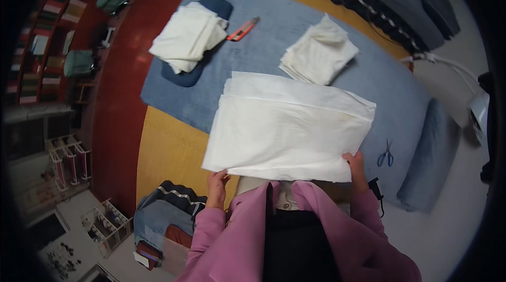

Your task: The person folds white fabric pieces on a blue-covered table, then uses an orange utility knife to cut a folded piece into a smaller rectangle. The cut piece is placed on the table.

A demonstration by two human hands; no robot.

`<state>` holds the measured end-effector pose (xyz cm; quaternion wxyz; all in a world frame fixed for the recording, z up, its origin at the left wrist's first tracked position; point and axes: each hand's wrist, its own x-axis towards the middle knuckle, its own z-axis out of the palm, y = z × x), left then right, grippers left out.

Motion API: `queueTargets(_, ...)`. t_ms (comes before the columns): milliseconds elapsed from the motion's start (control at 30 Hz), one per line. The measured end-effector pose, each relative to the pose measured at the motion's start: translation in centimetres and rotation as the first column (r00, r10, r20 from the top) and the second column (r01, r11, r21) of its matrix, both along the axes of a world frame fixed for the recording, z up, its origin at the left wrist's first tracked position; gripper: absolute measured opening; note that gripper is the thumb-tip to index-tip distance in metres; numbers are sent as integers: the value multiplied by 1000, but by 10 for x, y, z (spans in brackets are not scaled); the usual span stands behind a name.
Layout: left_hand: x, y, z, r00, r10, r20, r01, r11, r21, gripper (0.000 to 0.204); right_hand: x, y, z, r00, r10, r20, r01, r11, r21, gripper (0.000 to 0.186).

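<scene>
A wide white cloth [292, 129], folded in layers, spreads in front of me over the near part of a blue padded bed [258, 34]. My left hand [217, 187] pinches its near left edge. At the near right corner my right hand [357, 167] grips the cloth, thumb on top. Beyond it, a stack of folded white cloths [319, 52] lies at the far right. Another white stack [187, 37] rests at the far left on a dark blue pillow [182, 78].
An orange utility knife [243, 29] lies beside the left stack. Blue-handled scissors [386, 156] sit right of the cloth, near a rolled blue bolster [429, 158]. A white lamp [478, 113] stands at the right. Left are green stools [79, 64] and a blue-covered seat with items [167, 213].
</scene>
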<state>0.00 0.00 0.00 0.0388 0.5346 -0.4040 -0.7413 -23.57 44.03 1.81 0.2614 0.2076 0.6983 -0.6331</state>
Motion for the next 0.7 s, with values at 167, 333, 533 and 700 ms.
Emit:
queueTargets(167,-47,18,-17,885,-245,396,452,651,-609,16,21,87,-37,930,-367,-5,366,926,95,34)
queueTargets(333,-149,31,-12,605,-618,502,517,-174,-838,20,34,127,-74,943,-318,-94,326,837,439,49)
queueTargets(533,-276,71,-34,370,-617,695,450,-535,-715,48,52,94,-62,992,46,-113,25,829,559,44)
queueTargets(700,-282,80,-14,69,-536,842,433,-744,-509,23,62,17,10,941,310,-138,-157,757,634,46)
